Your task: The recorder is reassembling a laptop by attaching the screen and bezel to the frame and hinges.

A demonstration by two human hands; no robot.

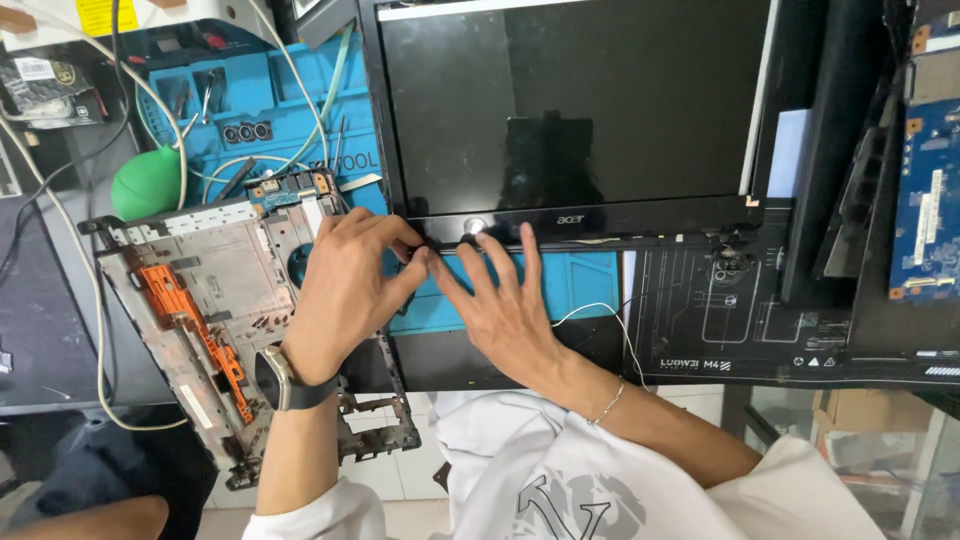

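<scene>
Far to the left of the left hand (345, 295) a green rubber blower bulb (146, 182) sits among white cables (98, 300), and directly under that hand's wrist lies a stripped laptop base frame (215, 300), grey plastic with orange inserts, tilted across the bench edge. The left hand itself is curled narrow, thumb and forefinger pinched on the lower bezel edge of the laptop screen panel (570, 110), which lies flat just beyond both sets of fingertips on a blue work mat (560, 275). Touching it on its right, the right hand (505, 305) is spread wide, fingers fanned and pressing flat on the same bezel strip, holding nothing closed. The panel looks light and thin, stiff along its frame but likely to flex in the middle; its glossy black face appears fragile and prone to smudges, so the sound places to grip seem to be the plastic border and the hinge corners, not the glass. A thin white wire (600, 315) trails beside the right wrist and could snag. Further right of that hand lie a black printed mat (730, 320) and a blue circuit board (925, 200).
</scene>
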